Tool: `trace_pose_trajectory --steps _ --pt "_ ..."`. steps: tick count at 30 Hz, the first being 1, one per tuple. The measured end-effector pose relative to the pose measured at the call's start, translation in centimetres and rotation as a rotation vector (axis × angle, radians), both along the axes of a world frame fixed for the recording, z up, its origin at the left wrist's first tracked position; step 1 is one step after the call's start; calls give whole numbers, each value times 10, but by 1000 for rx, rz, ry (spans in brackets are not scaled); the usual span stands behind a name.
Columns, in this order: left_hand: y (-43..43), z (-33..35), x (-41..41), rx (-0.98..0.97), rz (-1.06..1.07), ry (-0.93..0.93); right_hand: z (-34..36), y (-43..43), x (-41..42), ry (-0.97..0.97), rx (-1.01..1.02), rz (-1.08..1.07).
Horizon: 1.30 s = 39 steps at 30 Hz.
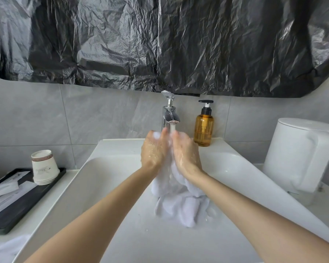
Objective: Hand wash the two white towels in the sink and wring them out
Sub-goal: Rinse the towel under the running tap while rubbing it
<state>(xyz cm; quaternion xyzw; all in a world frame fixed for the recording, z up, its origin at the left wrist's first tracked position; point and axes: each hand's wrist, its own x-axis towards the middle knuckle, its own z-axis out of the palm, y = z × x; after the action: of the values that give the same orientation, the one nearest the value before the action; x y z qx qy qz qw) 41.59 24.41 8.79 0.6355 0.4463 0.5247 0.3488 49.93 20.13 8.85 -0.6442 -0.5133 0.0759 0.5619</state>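
Observation:
A wet white towel [179, 202] hangs bunched over the white sink [110, 179], its lower end lying on the basin floor. My left hand [154, 149] and my right hand [185, 150] grip its upper part between them, palms facing each other, both wet and soapy. They are directly under the chrome faucet [170, 116], from which water runs onto the towel. A second white towel [6, 247] lies on the counter at the lower left, partly cut off by the frame edge.
An amber pump bottle [204, 128] stands on the sink rim right of the faucet. A white lidded container [300, 154] is at the right. A stack of paper cups [44, 168] sits on a black tray [23, 204] at left. Black plastic sheeting [169, 42] hangs above.

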Motion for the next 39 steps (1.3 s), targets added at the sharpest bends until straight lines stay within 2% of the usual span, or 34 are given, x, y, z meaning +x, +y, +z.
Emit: trace_pose_trajectory --steps 4,6,8,11,14,16,19,22,26,28,30,31,33,36,39 --pt "-4 6 -11 139 113 364 3 -11 11 -333 38 137" --pt "-4 6 -18 130 91 457 -1 -8 21 -459 -30 208" --pt "-3 6 -25 83 -47 423 -3 -2 27 -406 -77 230" --pt "7 7 -31 8 -232 258 2 5 29 -150 -4 222" --pt "15 7 -36 120 -276 328 10 9 33 60 3 184" --pt "19 10 -42 186 -237 376 10 7 38 115 -65 205" --pt "21 18 -57 217 -133 456 6 4 40 69 -165 289" --pt "26 17 -71 239 -23 589 -3 7 37 -140 -251 401" --pt "33 1 -81 139 57 846 -11 -2 42 -436 -538 392" --pt "33 -6 -83 80 73 1055 -13 -3 47 -431 -560 365" --pt "29 -8 -81 41 55 1240 -13 0 49 -331 -505 365" --pt "29 -7 -78 48 22 1277 -12 2 48 -274 -476 369" --pt "27 -1 -68 119 -126 1200 -11 7 45 -145 -413 384" --pt "19 0 -45 202 -401 943 -1 8 39 89 -300 427" --pt "9 -7 -28 209 -487 724 9 8 38 279 -194 396"
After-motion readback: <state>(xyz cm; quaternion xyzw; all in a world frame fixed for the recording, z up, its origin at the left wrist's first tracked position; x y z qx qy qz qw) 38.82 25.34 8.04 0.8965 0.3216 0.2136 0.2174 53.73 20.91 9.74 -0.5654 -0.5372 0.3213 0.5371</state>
